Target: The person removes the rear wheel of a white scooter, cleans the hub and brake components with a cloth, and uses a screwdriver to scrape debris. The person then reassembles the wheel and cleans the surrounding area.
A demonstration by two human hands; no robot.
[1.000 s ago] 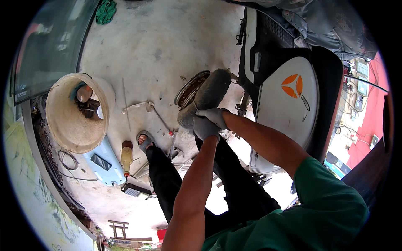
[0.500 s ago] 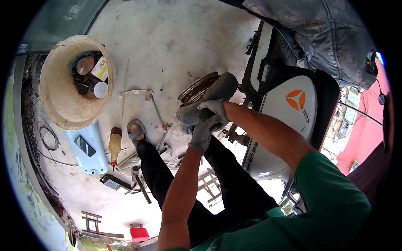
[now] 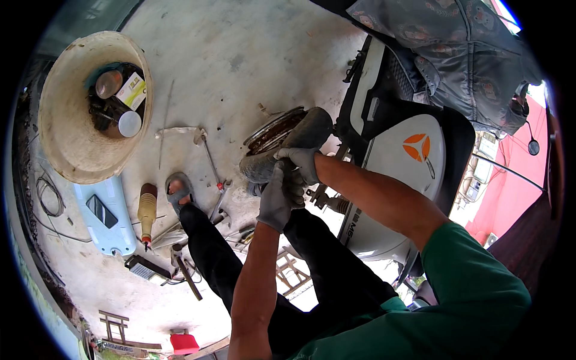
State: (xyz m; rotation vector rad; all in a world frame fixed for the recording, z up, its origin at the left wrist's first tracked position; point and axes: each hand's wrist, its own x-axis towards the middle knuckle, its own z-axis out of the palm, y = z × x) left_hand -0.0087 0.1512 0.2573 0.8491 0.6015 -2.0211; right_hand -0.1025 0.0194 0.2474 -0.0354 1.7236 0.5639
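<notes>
A wheel with a rusty rim [image 3: 270, 133] and a worn black tyre [image 3: 315, 126] is beside a white-and-black scooter [image 3: 396, 174]. Both my hands wear grey gloves and work close together at the tyre's near side. My right hand [image 3: 300, 163] has its fingers curled at the tyre, over my left hand. My left hand [image 3: 273, 198] is closed just below it; what it grips is hidden. Metal scooter parts [image 3: 330, 201] show just right of my hands. My sandalled left foot [image 3: 179, 191] rests on the concrete floor, left of the wheel.
A large bucket [image 3: 63, 132] holding containers stands upper left, beside a light-blue panel [image 3: 120, 228] with a phone on it. A yellow-handled tool [image 3: 147, 213], wrenches [image 3: 213, 174] and cables [image 3: 48, 198] lie around. A quilted cover [image 3: 456, 66] drapes the scooter. A red stool [image 3: 183, 343] stands behind.
The view has shifted, bringing more of the bucket's contents and scooter cover into sight. My hands stay at the tyre; the left has turned, showing more of its glove below the right.
</notes>
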